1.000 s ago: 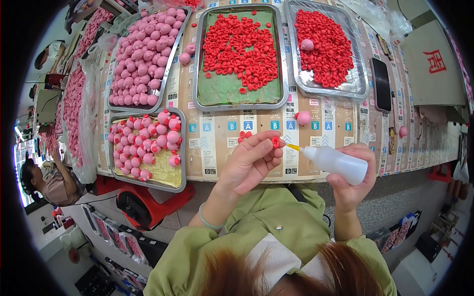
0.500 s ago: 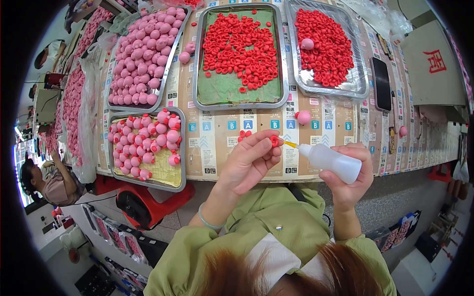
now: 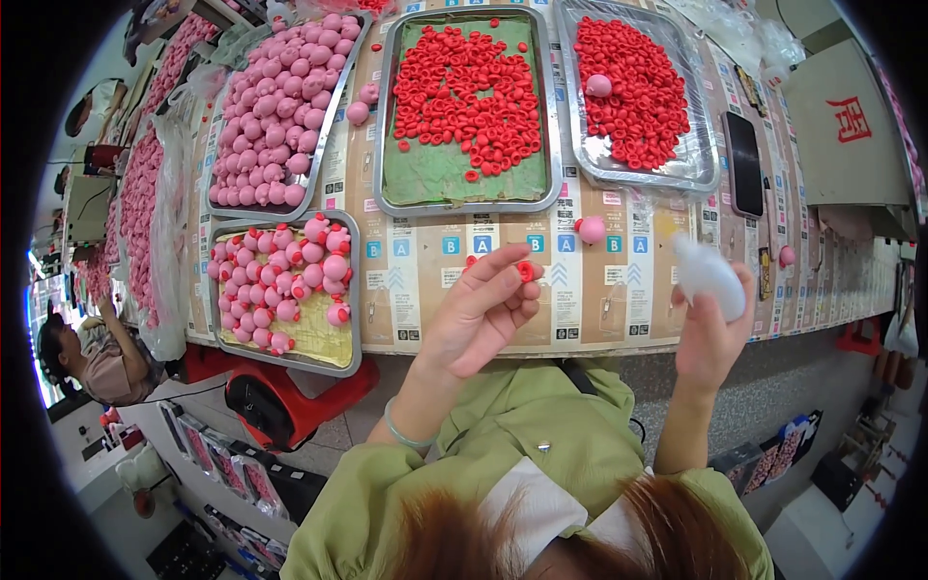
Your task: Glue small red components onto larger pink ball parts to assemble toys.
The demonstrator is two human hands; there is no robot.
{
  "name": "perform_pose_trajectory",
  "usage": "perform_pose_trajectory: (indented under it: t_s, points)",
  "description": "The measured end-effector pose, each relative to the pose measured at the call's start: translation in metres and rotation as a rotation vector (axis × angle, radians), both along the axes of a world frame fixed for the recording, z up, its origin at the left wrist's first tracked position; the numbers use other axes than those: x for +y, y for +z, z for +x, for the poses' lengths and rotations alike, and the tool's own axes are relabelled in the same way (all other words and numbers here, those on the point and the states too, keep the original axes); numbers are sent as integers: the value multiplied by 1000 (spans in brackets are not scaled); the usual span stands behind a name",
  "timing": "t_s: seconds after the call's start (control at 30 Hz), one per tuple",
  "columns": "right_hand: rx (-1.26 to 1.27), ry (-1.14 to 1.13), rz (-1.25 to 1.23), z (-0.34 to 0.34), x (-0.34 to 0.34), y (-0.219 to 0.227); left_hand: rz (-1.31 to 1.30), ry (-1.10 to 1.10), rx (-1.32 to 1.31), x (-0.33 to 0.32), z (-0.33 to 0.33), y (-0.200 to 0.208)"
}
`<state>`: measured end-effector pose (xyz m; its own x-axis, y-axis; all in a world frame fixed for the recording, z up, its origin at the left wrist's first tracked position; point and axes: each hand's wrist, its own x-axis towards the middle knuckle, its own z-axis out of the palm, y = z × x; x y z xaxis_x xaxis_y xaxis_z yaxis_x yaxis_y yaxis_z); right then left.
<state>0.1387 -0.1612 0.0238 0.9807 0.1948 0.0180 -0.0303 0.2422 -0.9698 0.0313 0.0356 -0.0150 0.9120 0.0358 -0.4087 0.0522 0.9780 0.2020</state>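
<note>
My left hand is over the table's near part, pinching a small red ring-shaped piece between thumb and fingertips. To the right, my right hand grips a white squeeze bottle, which is upright and slightly blurred; its tip is smeared by motion. A loose red piece lies just behind my left hand. Between the two hands and farther back, a pink ball with a bit of red at its side rests on the table.
A tray of red pieces on green lining stands ahead, with another red-filled tray to its right. Leftward are a tray of pink balls and a tray of red-trimmed pink balls. A phone lies right. Another person sits far left.
The bottle's yellow tip has left the red piece. My right hand has moved right and up, turning the bottle more upright. My left hand has shifted slightly left, still pinching the piece.
</note>
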Motion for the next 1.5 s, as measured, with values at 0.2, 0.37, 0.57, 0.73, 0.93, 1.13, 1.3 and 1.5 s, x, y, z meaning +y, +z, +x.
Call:
perform_pose_trajectory:
  t_s: [0.2, 0.37, 0.57, 0.73, 0.93, 1.13, 1.3, 1.5]
  points:
    - [-29, -129, -411, 51, -32, -62, -8, 32, 11, 4, 1, -9]
    - [-339, -348, -549, 56, -31, -81, -33, 13, -39, 4, 1, -18]
    - [-578, 55, -757, 18, 10, -62, 18, 13, 4, 1, 2, -19]
    - [-737, 275, -973, 21, 58, -58, 34, -14, -30, -4, 3, -16]
    - [379, 401, -38, 17, 45, -55, 151, 4, 12, -5, 4, -17]
    - [721, 553, 364, -1, 42, -35, 590, 6, 77, -18, 17, -5]
    - [322, 483, 81, -16, 50, -22, 800, -2, 47, -21, 15, 7]
    - [250, 531, 87, -17, 44, -23, 994, -40, -20, -20, 14, 12]
